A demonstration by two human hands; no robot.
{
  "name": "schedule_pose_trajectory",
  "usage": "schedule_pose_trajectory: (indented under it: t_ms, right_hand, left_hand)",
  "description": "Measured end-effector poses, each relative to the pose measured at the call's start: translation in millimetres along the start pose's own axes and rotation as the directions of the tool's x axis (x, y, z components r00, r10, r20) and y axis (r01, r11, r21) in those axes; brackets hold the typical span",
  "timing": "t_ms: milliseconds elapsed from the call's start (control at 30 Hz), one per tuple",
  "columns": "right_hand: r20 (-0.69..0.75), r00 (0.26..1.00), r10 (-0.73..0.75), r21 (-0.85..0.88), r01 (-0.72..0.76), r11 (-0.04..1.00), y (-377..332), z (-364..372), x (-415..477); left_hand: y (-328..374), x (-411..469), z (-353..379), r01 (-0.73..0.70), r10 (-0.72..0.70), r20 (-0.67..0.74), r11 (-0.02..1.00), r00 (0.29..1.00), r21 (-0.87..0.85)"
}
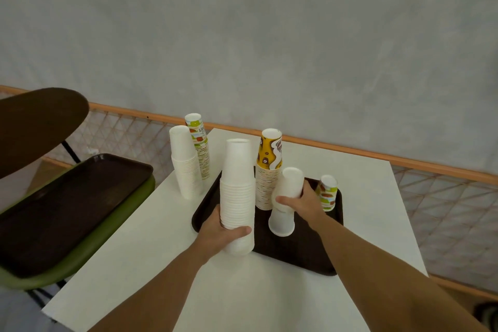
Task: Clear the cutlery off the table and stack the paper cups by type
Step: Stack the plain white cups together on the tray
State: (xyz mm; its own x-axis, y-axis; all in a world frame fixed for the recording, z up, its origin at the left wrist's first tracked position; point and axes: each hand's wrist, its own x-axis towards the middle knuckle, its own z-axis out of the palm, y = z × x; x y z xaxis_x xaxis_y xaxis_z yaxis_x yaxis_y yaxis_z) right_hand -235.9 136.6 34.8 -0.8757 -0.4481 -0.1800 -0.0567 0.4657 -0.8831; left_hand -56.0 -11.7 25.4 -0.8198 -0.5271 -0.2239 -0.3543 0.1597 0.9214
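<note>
We grip a tall stack of plain white paper cups (237, 191), all inverted and nested, with our left hand (218, 232); the fingers wrap its lower part and the thumb lies across the front. The stack sits at the 9 o'clock edge of a dark brown rectangular plastic tray (301, 256) on the white square table (167, 264); whether its base rests on the tray cannot be told. Our right hand (305, 203) closes around a short tilted stack of white cups (288, 186) above a single inverted white cup (281, 222) standing on the tray. At 12 o'clock on the tray stands a stack of yellow coffee-print cups (269, 167); at 2 o'clock, just behind the right hand, a short green-patterned stack (328, 193). Off the tray, at 10 o'clock, another white stack (186, 164) stands beside a tall green-patterned stack (200, 143).
</note>
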Motion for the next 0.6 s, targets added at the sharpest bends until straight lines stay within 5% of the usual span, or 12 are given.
schedule_pose_trajectory:
  t_ms: [367,600]
  right_hand:
    - [0.120,0.986,0.118,-0.214,-0.091,0.973,30.9,1.8,5.1]
    - [0.147,0.988,0.050,-0.102,-0.035,0.994,1.3,-14.4,-1.1]
  left_hand:
    - [-2.9,1.1,-2.6,0.009,-0.009,0.004,0.999,1.000,0.034]
    - [3.2,3.5,6.0,-0.017,0.015,0.049,0.999,0.999,0.031]
